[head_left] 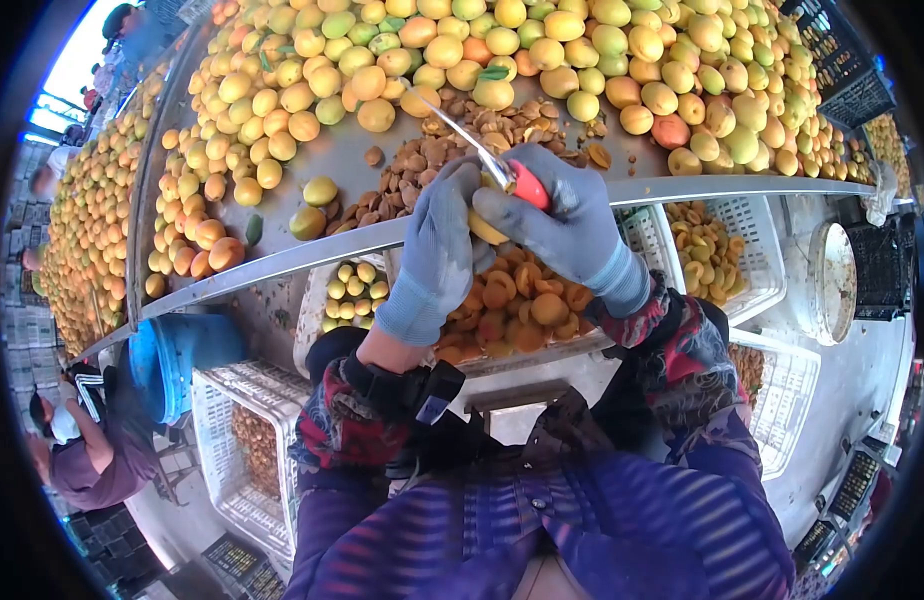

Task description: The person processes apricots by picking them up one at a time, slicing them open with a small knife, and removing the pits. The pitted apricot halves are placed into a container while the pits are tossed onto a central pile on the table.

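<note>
My left hand point(434, 250), in a grey knitted glove, is closed around a yellow apricot point(487, 228), mostly hidden by the fingers. My right hand point(570, 215), gloved the same way, grips a knife point(528, 186) by its red handle, the blade pointing up and to the left. Fingers of my right hand also press close to the apricot. Both hands are together over the metal table edge point(642, 190). Just beyond them lies a pile of brown apricot pits point(432, 160). Below the hands are pitted apricot halves point(512, 300).
Whole apricots point(462, 50) are heaped across the metal table. White crates point(247, 440) stand on both sides, one with cut apricots point(704, 250). A blue bucket point(177, 365) is at left, a white bucket point(830, 285) at right. Another person point(92, 450) sits at far left.
</note>
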Available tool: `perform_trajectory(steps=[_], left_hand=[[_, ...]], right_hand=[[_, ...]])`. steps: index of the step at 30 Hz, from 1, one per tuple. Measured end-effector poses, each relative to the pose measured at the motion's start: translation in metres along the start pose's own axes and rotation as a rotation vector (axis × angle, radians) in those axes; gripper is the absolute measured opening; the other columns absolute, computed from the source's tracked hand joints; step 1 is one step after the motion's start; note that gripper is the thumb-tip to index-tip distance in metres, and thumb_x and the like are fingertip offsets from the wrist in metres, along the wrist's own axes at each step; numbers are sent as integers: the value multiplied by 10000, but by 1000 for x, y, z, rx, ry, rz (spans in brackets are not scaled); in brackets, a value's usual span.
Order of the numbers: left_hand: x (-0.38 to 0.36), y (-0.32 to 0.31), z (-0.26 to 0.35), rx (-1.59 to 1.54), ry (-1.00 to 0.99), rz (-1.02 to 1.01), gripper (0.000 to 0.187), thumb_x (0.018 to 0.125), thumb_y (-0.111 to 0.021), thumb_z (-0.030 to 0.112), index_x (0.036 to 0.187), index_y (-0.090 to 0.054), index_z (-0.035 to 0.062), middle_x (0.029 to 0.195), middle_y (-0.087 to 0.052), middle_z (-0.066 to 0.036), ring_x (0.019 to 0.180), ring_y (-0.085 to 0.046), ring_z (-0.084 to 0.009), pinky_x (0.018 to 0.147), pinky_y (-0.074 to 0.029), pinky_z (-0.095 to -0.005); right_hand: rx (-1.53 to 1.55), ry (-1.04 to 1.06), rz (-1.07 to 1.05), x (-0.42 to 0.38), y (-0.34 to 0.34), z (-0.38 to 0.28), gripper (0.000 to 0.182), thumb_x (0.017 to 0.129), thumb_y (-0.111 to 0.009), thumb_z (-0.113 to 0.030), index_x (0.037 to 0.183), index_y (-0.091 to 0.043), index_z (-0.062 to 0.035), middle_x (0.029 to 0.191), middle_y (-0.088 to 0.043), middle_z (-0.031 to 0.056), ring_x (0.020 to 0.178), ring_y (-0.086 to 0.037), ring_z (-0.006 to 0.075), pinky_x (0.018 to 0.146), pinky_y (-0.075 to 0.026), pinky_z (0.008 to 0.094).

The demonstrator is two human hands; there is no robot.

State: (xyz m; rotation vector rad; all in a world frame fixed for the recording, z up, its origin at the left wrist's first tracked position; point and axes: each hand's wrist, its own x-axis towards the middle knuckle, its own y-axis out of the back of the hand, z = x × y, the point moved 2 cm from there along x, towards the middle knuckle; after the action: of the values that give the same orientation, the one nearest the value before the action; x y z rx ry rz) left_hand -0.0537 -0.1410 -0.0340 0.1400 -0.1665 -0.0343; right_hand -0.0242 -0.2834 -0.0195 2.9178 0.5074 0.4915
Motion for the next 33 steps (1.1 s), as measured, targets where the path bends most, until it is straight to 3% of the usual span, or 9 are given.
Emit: perform_trajectory(steps=[7,14,16,19,21,22,24,26,33], left_hand=[[-6,-5,7,-491,567,-26,398,999,-345,372,1145,-487,30,899,-543,-28,724,-559,-100,597,-467,-205],[6,-11,-1,-127,-112,100,318,953,-396,225,1116,-521,-19,959,-532,-88,838,-508,-136,713,-446,-254],[2,-2,-14,66,45,-3,300,953,-411,235,1070,-525,-18,963,-529,-90,861,-517,-163,728,-454,-273],[-4,-4,-11,-377,471,-280,294,969,-402,270,1040,-527,14,899,-548,-94,788,-551,-180,669,-460,-261],[-5,-5,-9,53,-330,-120,311,987,-375,318,1021,-534,53,806,-557,-78,646,-554,-160,573,-439,-226],[-9,-4,-11,51,-328,-114,311,987,-375,318,1021,-534,53,806,-557,-78,646,-554,-160,573,-439,-226],[-8,-5,8,-860,713,-180,317,992,-357,321,1044,-544,70,774,-561,-71,614,-554,-138,549,-431,-207],[-3,-2,-1,-331,286,-292,292,983,-397,232,1117,-525,7,933,-603,-80,816,-576,-118,659,-476,-239],[0,-14,8,-534,104,-94,451,891,-588,36,1315,-444,-22,1190,-547,-82,1068,-529,-125,929,-438,-255]], right_hand=[[-153,16,-10,-6,2,4,338,811,-728,-358,914,-579,-73,684,-600,46,600,-579,124,560,-473,277],[-212,-1,-41,-5,4,8,402,823,-732,-253,1115,-564,-34,802,-595,-14,723,-523,38,646,-469,225],[-103,-68,-67,-8,5,5,404,819,-733,-225,1121,-561,-18,811,-609,-16,734,-556,52,652,-479,233],[-8,-39,-74,-11,8,4,379,791,-740,-320,1037,-575,-83,703,-595,69,622,-638,144,554,-487,312],[-280,348,-151,-7,12,-11,330,813,-727,-270,1024,-578,-65,692,-604,58,632,-643,116,523,-487,282],[-280,348,-158,-10,11,-11,330,813,-727,-270,1024,-578,-65,692,-604,58,632,-643,116,523,-487,282],[416,-115,-66,-11,7,-6,263,857,-673,-240,1014,-585,-49,681,-617,46,614,-631,96,503,-488,241],[503,-215,30,-5,17,-11,260,903,-592,-278,1007,-594,-40,652,-610,38,514,-584,89,441,-449,207],[539,-424,14,-10,20,20,349,934,-489,-352,1033,-566,-27,606,-558,40,360,-416,96,353,-325,215]])
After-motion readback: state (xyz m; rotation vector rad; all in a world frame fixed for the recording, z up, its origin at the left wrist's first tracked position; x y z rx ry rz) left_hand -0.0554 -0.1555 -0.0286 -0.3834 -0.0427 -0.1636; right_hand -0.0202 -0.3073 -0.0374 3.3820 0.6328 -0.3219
